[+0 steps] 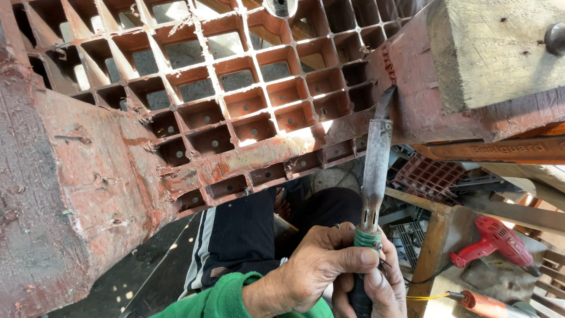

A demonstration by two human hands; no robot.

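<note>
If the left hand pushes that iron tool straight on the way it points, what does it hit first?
The left hand grips the tool, which points up; its tip already seems to touch the red plastic pallet at a cracked edge, though depth is unclear.

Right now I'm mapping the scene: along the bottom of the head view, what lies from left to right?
Green sleeve → left hand → right hand gripping the iron's handle → orange tool.

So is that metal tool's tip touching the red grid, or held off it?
Touching: the tool tip meets the red grid's cracked edge.
</note>
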